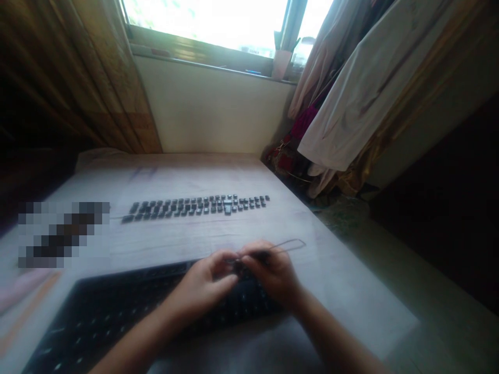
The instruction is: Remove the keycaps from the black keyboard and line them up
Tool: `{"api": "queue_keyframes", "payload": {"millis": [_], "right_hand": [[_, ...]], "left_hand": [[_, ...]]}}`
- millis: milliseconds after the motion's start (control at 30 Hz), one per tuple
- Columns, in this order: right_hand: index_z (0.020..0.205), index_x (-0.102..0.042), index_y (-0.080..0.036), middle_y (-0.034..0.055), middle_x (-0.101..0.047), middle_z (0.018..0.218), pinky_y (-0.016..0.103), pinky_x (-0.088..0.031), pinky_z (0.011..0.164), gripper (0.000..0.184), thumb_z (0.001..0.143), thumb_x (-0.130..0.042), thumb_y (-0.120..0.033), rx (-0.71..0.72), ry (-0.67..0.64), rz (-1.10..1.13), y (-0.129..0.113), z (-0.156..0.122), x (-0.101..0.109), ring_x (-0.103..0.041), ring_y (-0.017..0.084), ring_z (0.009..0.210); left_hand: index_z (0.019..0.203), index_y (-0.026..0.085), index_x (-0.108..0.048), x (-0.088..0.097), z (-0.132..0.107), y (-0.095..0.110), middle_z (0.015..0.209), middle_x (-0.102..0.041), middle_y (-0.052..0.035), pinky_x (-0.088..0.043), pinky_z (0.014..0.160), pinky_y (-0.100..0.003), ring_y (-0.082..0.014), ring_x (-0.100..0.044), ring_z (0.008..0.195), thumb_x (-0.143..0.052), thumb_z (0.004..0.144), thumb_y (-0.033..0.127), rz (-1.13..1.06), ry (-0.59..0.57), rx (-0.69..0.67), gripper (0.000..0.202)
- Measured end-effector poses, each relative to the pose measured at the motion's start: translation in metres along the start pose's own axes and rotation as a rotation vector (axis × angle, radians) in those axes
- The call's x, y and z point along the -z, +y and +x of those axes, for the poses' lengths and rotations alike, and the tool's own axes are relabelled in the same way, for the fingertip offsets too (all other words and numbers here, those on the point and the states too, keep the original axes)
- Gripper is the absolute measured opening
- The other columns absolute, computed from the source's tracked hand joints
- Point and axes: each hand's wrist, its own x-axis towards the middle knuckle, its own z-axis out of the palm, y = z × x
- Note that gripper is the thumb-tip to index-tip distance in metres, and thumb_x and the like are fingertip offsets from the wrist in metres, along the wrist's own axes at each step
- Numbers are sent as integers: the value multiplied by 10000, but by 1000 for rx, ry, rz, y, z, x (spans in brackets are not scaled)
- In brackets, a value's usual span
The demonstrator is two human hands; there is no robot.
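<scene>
My right hand [275, 272] is closed around a wire keycap puller [290, 244], whose thin loop sticks out to the right past my fingers. Thumb and fingers of my left hand [206, 278] pinch a small dark piece [237, 266], which looks like a keycap; it is blurred and partly covered. The two hands meet at the fingertips, above a black keyboard [117, 301] lying at a slant. Small light spots dot the keyboard's surface. Beyond it, dark keycaps [195, 206] are set out in rows, with a larger keycap [228, 206] among them.
Everything lies on a pale cloth-covered table [343, 280], whose right edge drops to the floor. A pixelated dark object [70, 231] is at the left, near an orange strip [31, 311]. Clothes [343, 104] hang at the right, a curtain [117, 78] at the left.
</scene>
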Motion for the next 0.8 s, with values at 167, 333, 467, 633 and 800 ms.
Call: {"api": "queue_keyframes", "payload": {"millis": [167,333,467,633,800], "right_hand": [[877,-712,-207,32,-745,798,280,-583,687,91,871,-625,-181,-9,9,12,1,-2,-4,-711,171,727],[889,-695,-223,28,-757,825,278,-577,713,144,888,-574,-144,-19,67,18,2,-1,-6,-717,166,757],[900,-668,-215,10,-715,753,253,-559,654,147,902,-530,-167,-38,85,-15,3,-1,-1,-691,148,689],[943,-690,-172,-5,-655,642,237,-488,531,166,864,-551,-217,-154,-19,-167,2,-3,8,-597,130,535],[1051,-724,-154,69,-765,854,305,-540,685,327,741,-748,-257,-284,-227,-195,2,-4,7,-700,206,724]], "left_hand": [[1075,182,-639,0,3,-2,1075,-737,-66,-492,923,-365,-233,-669,1020,-616,739,307,-67,-38,95,359],[1019,182,-651,0,2,-8,949,-726,-34,-489,821,-332,-216,-656,907,-638,678,280,-58,-3,182,354],[1017,187,-647,0,3,-9,898,-712,-20,-481,745,-303,-195,-644,842,-671,670,320,-94,5,220,373],[1038,191,-634,2,6,-8,819,-701,-11,-407,549,-222,-151,-616,690,-699,670,418,-180,-13,269,438],[1033,173,-639,3,6,-7,674,-648,40,-348,516,-191,-99,-545,586,-728,660,415,-217,-20,263,454]]}}
